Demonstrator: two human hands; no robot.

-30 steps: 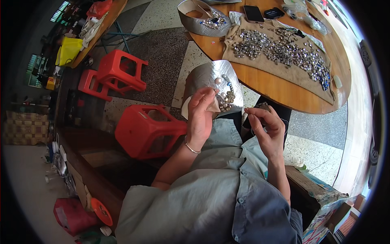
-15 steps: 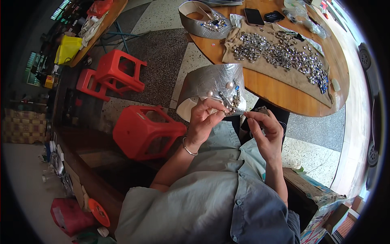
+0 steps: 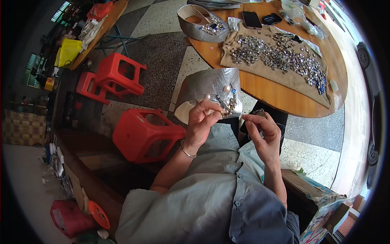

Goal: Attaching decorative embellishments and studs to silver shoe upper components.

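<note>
Head view: round wooden table [image 3: 280, 91] on terrazzo floor [image 3: 162, 44], red stools [image 3: 142, 134] beside; my left hand [image 3: 203, 122] pinches the silver band [image 3: 211, 87], right hand [image 3: 262, 130] pinched narrow, contents unclear.

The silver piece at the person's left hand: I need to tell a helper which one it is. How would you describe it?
Start at the round wooden table. Just off its near edge, above the person's lap, the left hand touches a curved silver band with pearls and gems. Unlike the silver tray on the table, it is off the table.
</note>
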